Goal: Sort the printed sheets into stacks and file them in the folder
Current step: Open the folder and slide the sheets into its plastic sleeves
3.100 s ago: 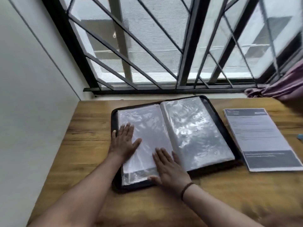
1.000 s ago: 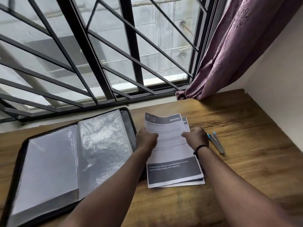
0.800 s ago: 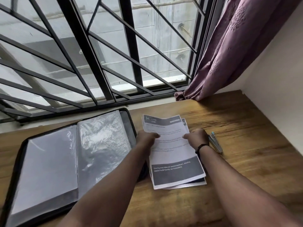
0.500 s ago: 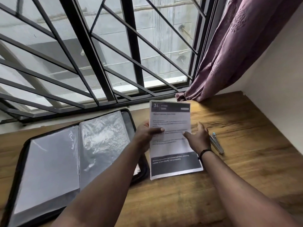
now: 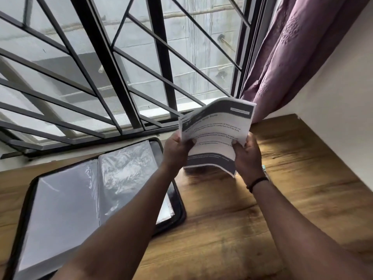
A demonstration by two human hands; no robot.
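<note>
Both my left hand (image 5: 177, 147) and right hand (image 5: 245, 152) now pinch the grey-banded printed sheets (image 5: 217, 134) lifted off the wooden table (image 5: 282, 178), right of the open black clear-sleeve folder (image 5: 96, 190), ready for sorting.

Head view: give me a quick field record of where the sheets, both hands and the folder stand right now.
sheets: printed sheets lifted off the table, bowed, dark header band at the top
left hand: left hand grips the sheets' left edge
right hand: right hand grips their right edge
folder: folder lies open on the table, clear sleeves showing, to the left of the sheets
table: wooden table
filing: sheets not yet in a sleeve
backdrop: barred window, purple curtain at right
</note>
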